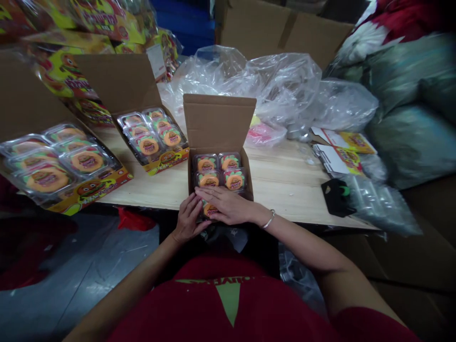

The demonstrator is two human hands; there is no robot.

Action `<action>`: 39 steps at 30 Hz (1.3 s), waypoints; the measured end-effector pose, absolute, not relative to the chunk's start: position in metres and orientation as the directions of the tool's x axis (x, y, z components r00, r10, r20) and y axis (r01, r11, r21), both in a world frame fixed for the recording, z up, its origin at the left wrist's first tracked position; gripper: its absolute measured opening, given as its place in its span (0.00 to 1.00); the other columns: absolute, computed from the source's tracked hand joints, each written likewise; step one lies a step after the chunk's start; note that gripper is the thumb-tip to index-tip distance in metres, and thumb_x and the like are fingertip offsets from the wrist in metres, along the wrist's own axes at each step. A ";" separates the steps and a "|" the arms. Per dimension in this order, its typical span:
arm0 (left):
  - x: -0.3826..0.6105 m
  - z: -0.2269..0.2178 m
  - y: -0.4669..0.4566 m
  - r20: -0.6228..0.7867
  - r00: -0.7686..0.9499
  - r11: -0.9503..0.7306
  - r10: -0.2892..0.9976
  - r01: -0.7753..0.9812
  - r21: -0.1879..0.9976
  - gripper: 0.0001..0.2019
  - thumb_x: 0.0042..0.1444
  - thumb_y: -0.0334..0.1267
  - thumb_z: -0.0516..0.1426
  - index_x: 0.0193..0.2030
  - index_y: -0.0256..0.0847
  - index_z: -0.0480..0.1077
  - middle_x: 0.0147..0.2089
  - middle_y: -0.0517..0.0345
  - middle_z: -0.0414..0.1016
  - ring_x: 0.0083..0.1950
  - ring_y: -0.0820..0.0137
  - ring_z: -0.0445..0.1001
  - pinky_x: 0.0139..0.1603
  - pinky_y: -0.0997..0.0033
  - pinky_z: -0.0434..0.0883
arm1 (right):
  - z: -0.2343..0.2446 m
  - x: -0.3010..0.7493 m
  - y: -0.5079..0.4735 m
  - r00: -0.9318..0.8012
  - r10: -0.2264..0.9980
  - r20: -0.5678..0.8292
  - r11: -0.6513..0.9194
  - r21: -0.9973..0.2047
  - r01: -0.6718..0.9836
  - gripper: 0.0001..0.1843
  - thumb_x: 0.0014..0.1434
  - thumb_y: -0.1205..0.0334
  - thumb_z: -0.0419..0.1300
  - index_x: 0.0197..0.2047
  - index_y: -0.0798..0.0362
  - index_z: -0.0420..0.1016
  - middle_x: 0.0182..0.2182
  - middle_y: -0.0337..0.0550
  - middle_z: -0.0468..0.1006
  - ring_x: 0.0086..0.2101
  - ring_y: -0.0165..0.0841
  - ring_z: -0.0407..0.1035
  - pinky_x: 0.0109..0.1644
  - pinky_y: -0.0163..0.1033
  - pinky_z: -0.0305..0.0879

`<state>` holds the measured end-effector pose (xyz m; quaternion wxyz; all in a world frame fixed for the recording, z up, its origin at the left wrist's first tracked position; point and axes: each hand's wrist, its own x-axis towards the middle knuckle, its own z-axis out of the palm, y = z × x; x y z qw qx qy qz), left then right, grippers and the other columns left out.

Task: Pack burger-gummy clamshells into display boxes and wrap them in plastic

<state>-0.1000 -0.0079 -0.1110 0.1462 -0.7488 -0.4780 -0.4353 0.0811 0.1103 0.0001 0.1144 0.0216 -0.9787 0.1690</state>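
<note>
An open cardboard display box [220, 121] stands in front of me with its lid raised. Clear plastic packs [234, 179] with burger-shaped items sit inside it in two columns. At the near left of the box, a clear burger pack [209, 209] shows between my hands. My left hand [188, 217] has its fingers bent against that pack's left side, by the box's edge. From the right, my right hand [230, 205] reaches over the same pack, long fingers across its far side and thumb at the near side. Both hands partly cover the pack and the box's front.
Two more filled display boxes [167, 161] [103, 187] stand open on the left of the wooden table [281, 190]. Clear plastic bags [285, 80] lie behind. To the right are flat printed cartons [342, 152], a black tape dispenser [337, 197] and clear plastic packaging [383, 202].
</note>
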 end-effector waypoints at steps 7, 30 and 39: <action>-0.095 -0.104 -0.013 0.759 0.047 -0.447 0.650 0.831 0.331 0.33 0.61 0.36 0.56 0.70 0.44 0.48 0.62 0.41 0.63 0.66 0.52 0.61 0.57 0.47 0.68 | -0.010 0.080 0.098 -0.962 0.044 0.269 0.992 -0.125 0.011 0.27 0.70 0.59 0.47 0.69 0.56 0.54 0.68 0.50 0.56 0.65 0.38 0.51 0.66 0.51 0.51; -0.045 -0.109 0.026 0.493 -0.135 -0.339 0.860 0.571 0.748 0.33 0.60 0.53 0.56 0.69 0.50 0.52 0.75 0.45 0.38 0.75 0.52 0.42 0.70 0.42 0.52 | -0.044 0.137 0.103 -0.801 0.394 0.450 0.911 -0.306 0.276 0.35 0.64 0.66 0.52 0.72 0.52 0.45 0.69 0.52 0.52 0.68 0.42 0.45 0.68 0.55 0.55; 0.054 -0.108 0.124 0.490 0.207 -0.532 0.847 0.287 0.797 0.31 0.57 0.53 0.60 0.63 0.42 0.61 0.74 0.41 0.40 0.74 0.53 0.44 0.72 0.46 0.51 | -0.049 0.262 0.137 -0.628 0.670 0.397 0.742 -0.317 0.591 0.31 0.67 0.58 0.52 0.71 0.44 0.50 0.67 0.50 0.57 0.67 0.43 0.51 0.68 0.56 0.53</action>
